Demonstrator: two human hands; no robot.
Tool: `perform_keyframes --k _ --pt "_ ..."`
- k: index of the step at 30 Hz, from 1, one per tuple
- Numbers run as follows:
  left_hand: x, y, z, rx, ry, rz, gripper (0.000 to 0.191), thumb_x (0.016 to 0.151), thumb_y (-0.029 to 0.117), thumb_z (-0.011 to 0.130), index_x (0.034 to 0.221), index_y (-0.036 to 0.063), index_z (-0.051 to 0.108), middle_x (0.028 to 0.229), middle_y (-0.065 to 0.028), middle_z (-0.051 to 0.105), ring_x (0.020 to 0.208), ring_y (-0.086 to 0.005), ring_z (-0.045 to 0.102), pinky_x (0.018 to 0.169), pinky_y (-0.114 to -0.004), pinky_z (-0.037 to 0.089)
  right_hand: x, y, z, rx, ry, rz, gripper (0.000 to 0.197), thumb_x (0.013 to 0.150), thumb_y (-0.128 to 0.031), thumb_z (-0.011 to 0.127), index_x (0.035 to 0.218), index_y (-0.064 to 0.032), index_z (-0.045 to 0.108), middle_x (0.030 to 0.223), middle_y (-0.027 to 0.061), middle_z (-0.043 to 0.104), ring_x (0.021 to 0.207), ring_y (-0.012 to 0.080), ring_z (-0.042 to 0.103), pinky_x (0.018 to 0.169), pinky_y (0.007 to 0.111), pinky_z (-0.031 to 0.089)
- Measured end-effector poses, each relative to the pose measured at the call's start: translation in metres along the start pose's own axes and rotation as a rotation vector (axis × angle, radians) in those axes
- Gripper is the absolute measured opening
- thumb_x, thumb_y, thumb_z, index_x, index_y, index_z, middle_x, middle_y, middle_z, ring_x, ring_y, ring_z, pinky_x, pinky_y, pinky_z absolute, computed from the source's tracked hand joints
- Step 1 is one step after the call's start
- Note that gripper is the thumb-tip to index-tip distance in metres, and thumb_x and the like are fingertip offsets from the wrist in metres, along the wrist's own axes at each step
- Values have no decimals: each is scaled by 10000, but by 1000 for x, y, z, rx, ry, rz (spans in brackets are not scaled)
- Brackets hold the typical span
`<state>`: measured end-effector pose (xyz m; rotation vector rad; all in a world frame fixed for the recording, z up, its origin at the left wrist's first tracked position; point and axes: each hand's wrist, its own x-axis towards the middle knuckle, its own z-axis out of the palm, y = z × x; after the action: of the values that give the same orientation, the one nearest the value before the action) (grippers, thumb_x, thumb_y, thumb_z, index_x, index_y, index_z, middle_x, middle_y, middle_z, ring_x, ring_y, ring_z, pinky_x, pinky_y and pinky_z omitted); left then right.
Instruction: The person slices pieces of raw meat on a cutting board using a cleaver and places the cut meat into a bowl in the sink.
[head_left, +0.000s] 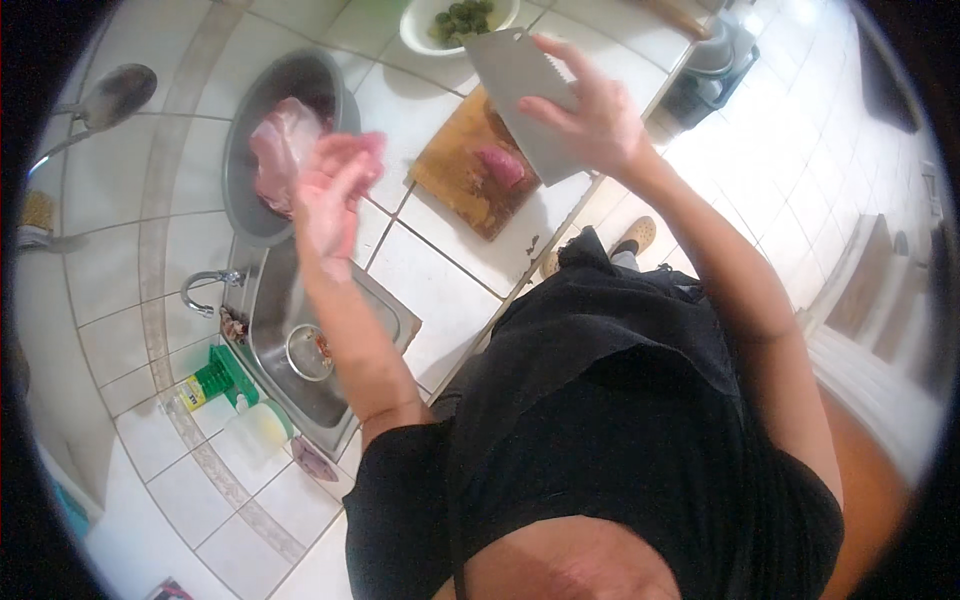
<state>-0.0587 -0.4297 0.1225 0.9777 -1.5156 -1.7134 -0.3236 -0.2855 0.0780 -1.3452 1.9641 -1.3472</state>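
Observation:
My left hand, blurred, is over the near side of a grey basin, with a small piece of pink raw meat at its fingers. A large piece of raw meat lies in the basin. On the right, my right hand grips a flat grey blade-like sheet with a corner hole and a short toothed stretch; no handle shows. It hangs over the right side of a worn wooden cutting board, partly hiding it. Another small piece of meat lies on the board.
A white bowl of green pieces stands beyond the board. The steel sink, with its curved faucet and strainer, is below the basin. A green bottle and a lidded container stand beside it. The tiled counter's edge runs before me.

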Motion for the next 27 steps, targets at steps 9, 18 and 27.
perform_keyframes --k 9,18,27 --pt "74 17 -50 1794 397 191 310 909 454 585 1113 258 712 1131 -99 680 981 -352 658 884 -452 506 -4 2 -24 -21 95 10 651 827 -378 736 1373 -156 460 864 216 712 828 344 718 717 404 548" --pt "25 -70 72 1123 -416 492 331 834 306 728 1033 47 679 999 -136 663 967 -293 640 860 -369 501 -23 24 -36 19 54 129 683 812 -379 756 1381 -130 472 876 194 716 795 273 725 723 358 547" --pt "14 -63 71 1006 -500 107 264 815 195 760 907 26 580 902 -107 694 844 -217 679 792 -322 530 -36 27 -43 159 97 219 680 814 -328 769 1388 -122 469 925 178 725 828 222 724 737 333 557"
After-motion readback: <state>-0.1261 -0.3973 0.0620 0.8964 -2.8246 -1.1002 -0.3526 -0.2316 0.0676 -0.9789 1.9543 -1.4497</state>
